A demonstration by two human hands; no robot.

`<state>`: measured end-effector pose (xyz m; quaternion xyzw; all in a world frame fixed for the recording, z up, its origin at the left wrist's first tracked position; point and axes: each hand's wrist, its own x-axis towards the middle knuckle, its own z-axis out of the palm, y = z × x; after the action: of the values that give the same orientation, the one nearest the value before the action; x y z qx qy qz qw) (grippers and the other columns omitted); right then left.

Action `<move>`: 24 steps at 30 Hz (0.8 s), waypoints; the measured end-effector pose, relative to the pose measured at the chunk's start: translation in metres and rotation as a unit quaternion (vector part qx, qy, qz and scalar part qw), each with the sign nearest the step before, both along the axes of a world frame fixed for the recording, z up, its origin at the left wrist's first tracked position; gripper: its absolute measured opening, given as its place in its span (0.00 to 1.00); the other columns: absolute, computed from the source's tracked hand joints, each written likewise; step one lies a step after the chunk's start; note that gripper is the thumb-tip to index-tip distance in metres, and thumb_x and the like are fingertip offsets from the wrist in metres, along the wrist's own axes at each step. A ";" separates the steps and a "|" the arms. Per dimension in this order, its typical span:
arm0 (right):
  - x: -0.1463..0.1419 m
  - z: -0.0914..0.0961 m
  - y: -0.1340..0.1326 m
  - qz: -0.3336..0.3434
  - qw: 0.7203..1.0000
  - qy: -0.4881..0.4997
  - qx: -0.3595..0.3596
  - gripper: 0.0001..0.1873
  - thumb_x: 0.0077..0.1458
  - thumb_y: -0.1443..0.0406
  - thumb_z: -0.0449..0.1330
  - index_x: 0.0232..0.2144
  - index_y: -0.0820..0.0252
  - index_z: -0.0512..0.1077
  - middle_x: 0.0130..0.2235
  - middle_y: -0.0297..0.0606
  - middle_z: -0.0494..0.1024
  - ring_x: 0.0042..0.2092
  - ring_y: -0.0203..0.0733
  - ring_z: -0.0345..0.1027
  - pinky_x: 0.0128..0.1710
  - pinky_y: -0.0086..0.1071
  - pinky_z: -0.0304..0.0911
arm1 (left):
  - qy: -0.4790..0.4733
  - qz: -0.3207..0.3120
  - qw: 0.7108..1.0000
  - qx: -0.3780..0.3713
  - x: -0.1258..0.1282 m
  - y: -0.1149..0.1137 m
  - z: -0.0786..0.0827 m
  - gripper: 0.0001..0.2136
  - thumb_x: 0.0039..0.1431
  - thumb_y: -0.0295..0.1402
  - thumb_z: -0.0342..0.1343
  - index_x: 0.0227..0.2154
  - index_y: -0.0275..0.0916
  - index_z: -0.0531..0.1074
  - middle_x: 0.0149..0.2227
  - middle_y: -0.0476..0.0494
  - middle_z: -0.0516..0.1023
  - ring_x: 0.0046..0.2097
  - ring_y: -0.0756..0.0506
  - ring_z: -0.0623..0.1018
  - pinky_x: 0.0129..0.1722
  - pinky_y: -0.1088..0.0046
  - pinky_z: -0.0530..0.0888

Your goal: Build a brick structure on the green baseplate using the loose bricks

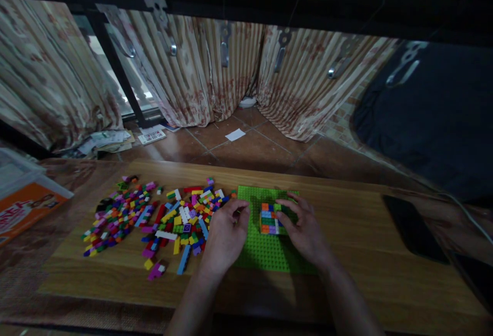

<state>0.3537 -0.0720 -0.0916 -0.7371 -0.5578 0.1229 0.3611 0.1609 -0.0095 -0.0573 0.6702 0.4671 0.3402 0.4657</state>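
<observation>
Head view; we set our clock on the green baseplate [265, 255], 12 pointing away from the wearer. We found the brick block [266, 221] on it, near the dial's centre and a bit toward 12, rows of mixed colours, presumably put there so the studs gripped it from below. Right hand [306, 225] came in from 3, thumb and index a little parted at the block's 3 o'clock side, by a lime brick [277, 207]; we guessed it was steadying that side, but couldn't tell whether the fingers gripped or only touched. Left hand [227, 230] sat at 9, over the plate's edge, fingers curled, thumb and index tips close together; we couldn't tell if a small piece was pinched there. Nearer pile [186, 216] lay beyond it at 9, long pieces mixed in, likely left within easy reach of that hand. Farther pile [119, 217], mostly small bits, spread further out at 9, apart from the nearer one, maybe a rough sort by size. Dark phone [415, 230] lay well apart at 3 on the worktop [354, 212], probably out of the elbow's way. Orange-labelled box [29, 205] stood past the piles at 9.
</observation>
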 end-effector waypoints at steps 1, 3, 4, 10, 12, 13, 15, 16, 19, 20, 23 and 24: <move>0.000 0.000 0.000 0.000 1.000 0.000 0.001 0.16 0.56 0.54 0.57 0.44 0.51 0.76 0.57 0.43 0.67 0.59 0.52 0.58 0.58 0.52 0.55 | -0.001 0.000 1.000 0.001 0.000 0.000 0.000 0.11 0.59 0.33 0.51 0.39 0.37 0.76 0.32 0.45 0.79 0.32 0.48 0.76 0.33 0.75 0.70; 0.000 0.000 0.000 0.002 1.000 0.001 0.004 0.17 0.56 0.54 0.56 0.43 0.53 0.76 0.57 0.44 0.67 0.59 0.53 0.59 0.58 0.53 0.55 | -0.001 0.000 1.000 0.003 -0.001 0.000 0.000 0.11 0.59 0.33 0.51 0.39 0.36 0.76 0.32 0.45 0.79 0.32 0.48 0.76 0.33 0.74 0.70; 0.000 0.000 0.001 0.004 1.000 0.002 0.004 0.17 0.57 0.54 0.56 0.43 0.53 0.76 0.57 0.45 0.67 0.59 0.53 0.59 0.58 0.53 0.55 | 0.000 -0.001 1.000 0.003 -0.001 0.000 0.000 0.11 0.59 0.33 0.51 0.39 0.36 0.76 0.32 0.45 0.79 0.32 0.48 0.76 0.33 0.74 0.70; -0.002 0.002 0.005 -0.008 1.000 0.007 -0.002 0.18 0.58 0.51 0.53 0.38 0.54 0.77 0.55 0.46 0.69 0.58 0.53 0.60 0.58 0.52 0.55 | -0.004 0.007 1.000 0.005 -0.001 -0.001 0.002 0.10 0.59 0.33 0.52 0.38 0.37 0.76 0.31 0.46 0.79 0.32 0.48 0.76 0.32 0.75 0.70; -0.002 0.003 0.007 -0.017 1.000 0.011 -0.001 0.19 0.58 0.50 0.53 0.36 0.55 0.77 0.52 0.47 0.70 0.58 0.52 0.61 0.58 0.51 0.55 | -0.006 0.007 1.000 0.006 -0.001 -0.001 0.003 0.10 0.59 0.33 0.52 0.38 0.37 0.77 0.31 0.46 0.79 0.31 0.49 0.76 0.32 0.76 0.70; -0.002 0.003 0.008 -0.017 1.000 0.016 -0.003 0.20 0.58 0.50 0.53 0.36 0.56 0.78 0.52 0.47 0.71 0.57 0.52 0.61 0.57 0.50 0.55 | -0.005 0.006 1.000 0.007 -0.001 0.000 0.004 0.10 0.59 0.33 0.52 0.37 0.37 0.77 0.31 0.46 0.79 0.31 0.49 0.76 0.32 0.76 0.70; -0.002 0.003 0.009 -0.017 0.999 0.026 -0.009 0.20 0.58 0.51 0.52 0.36 0.56 0.78 0.51 0.46 0.71 0.57 0.52 0.62 0.57 0.49 0.57 | -0.001 0.004 1.000 0.009 -0.001 0.000 0.005 0.10 0.59 0.32 0.52 0.37 0.37 0.77 0.30 0.47 0.79 0.30 0.49 0.76 0.31 0.76 0.70; -0.002 0.003 0.010 -0.016 0.999 0.031 -0.011 0.19 0.58 0.51 0.52 0.36 0.56 0.78 0.51 0.46 0.72 0.56 0.51 0.63 0.56 0.49 0.57 | -0.001 0.004 1.000 0.010 -0.001 0.000 0.006 0.10 0.58 0.32 0.52 0.36 0.37 0.77 0.30 0.47 0.79 0.30 0.49 0.76 0.31 0.76 0.70; -0.002 0.006 0.011 -0.010 0.999 0.043 -0.014 0.19 0.58 0.53 0.52 0.36 0.55 0.78 0.50 0.45 0.73 0.55 0.50 0.65 0.56 0.47 0.57 | -0.004 0.008 1.000 0.013 -0.001 0.000 0.005 0.09 0.58 0.32 0.52 0.36 0.37 0.77 0.30 0.47 0.79 0.30 0.49 0.76 0.31 0.76 0.70; -0.002 0.007 0.011 -0.007 0.999 0.047 -0.015 0.19 0.58 0.53 0.52 0.36 0.55 0.78 0.50 0.44 0.73 0.54 0.49 0.65 0.56 0.47 0.57 | -0.004 0.010 1.000 0.014 -0.001 0.000 0.005 0.10 0.58 0.32 0.52 0.36 0.37 0.77 0.30 0.47 0.79 0.31 0.49 0.76 0.31 0.76 0.70; -0.003 0.010 0.011 0.001 0.998 0.059 -0.016 0.18 0.58 0.54 0.52 0.36 0.54 0.79 0.49 0.43 0.74 0.53 0.48 0.66 0.55 0.45 0.58 | 0.007 0.013 1.000 0.014 -0.002 -0.001 0.005 0.10 0.58 0.32 0.52 0.37 0.36 0.77 0.30 0.46 0.79 0.31 0.49 0.76 0.32 0.76 0.70; -0.003 0.010 0.012 0.003 0.998 0.064 -0.017 0.17 0.58 0.54 0.52 0.36 0.54 0.79 0.48 0.42 0.74 0.52 0.48 0.67 0.54 0.44 0.59 | 0.010 0.013 1.000 0.012 -0.002 -0.001 0.006 0.10 0.58 0.32 0.52 0.37 0.36 0.77 0.30 0.46 0.79 0.30 0.49 0.76 0.32 0.76 0.70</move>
<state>0.3505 -0.0602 -0.0811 -0.7318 -0.5337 0.1804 0.3835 0.1589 -0.0103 -0.0516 0.6730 0.4763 0.3447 0.4487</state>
